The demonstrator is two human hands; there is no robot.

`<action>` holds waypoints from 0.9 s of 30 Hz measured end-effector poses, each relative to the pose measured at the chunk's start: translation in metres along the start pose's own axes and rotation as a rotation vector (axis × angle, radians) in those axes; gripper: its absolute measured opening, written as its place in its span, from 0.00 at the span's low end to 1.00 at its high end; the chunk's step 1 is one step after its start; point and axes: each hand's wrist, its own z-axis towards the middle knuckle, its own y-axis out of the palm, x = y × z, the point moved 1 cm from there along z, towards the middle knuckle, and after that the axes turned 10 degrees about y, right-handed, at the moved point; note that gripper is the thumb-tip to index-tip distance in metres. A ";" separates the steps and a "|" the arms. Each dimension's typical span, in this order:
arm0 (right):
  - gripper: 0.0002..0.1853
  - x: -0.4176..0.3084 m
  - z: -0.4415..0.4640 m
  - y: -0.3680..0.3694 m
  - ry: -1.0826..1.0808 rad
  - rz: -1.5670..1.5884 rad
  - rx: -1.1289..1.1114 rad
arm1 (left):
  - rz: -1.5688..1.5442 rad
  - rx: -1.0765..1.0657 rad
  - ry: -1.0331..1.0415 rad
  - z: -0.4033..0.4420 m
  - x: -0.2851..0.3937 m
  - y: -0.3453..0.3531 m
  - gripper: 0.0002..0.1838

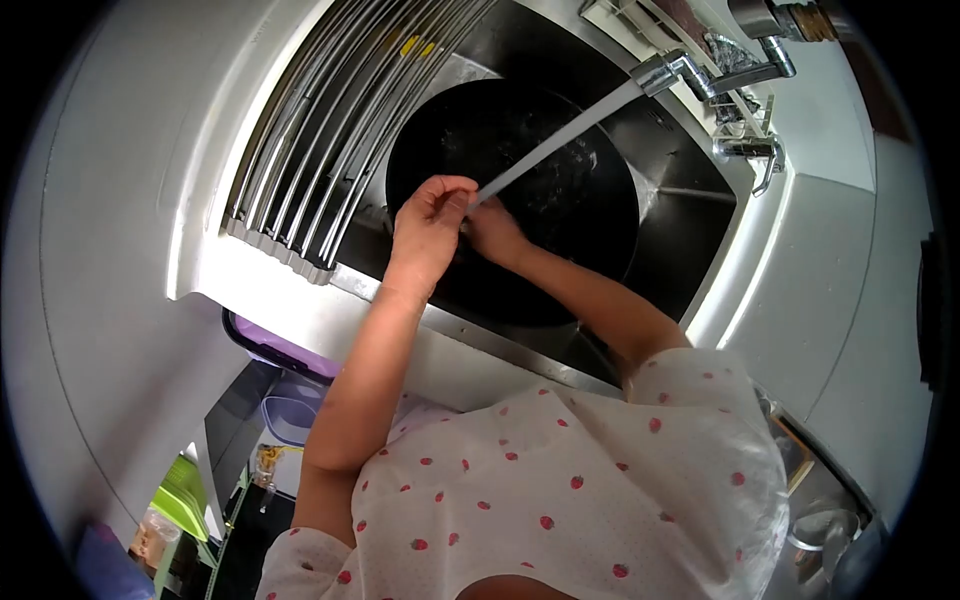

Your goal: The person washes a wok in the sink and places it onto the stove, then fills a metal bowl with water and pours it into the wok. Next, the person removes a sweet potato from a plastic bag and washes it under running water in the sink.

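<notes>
Water runs in a stream (560,138) from the chrome faucet (668,72) down to my two hands, which are together over a large black wok (560,220) in the steel sink. My left hand (430,225) is at the stream's lower end, its fingers curled and the thumb near the fingertips; what it holds, if anything, is too small to make out. Close against it on the right, my right hand (492,230) is partly blurred, with its fingers hidden behind the left hand and the water.
A roll-up metal drying rack (330,130) covers the sink's left side. Behind the faucet stands a white caddy (640,25). A second tap (750,150) is at the right rim. Below the counter at left are a purple basin (285,350) and green containers (182,495).
</notes>
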 end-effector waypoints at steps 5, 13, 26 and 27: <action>0.17 0.031 0.094 -0.067 0.070 -0.210 0.233 | 0.053 -0.015 -0.012 -0.005 0.003 0.000 0.08; 0.21 -0.001 -0.010 -0.034 0.200 0.070 -0.114 | 0.035 -0.021 0.011 -0.006 0.001 0.001 0.08; 0.24 -0.031 0.129 -0.054 0.404 0.781 0.604 | -0.018 0.113 0.089 -0.014 0.000 -0.012 0.08; 0.21 -0.036 0.136 -0.029 0.244 0.796 0.554 | -0.036 0.124 0.123 -0.014 0.000 -0.012 0.08</action>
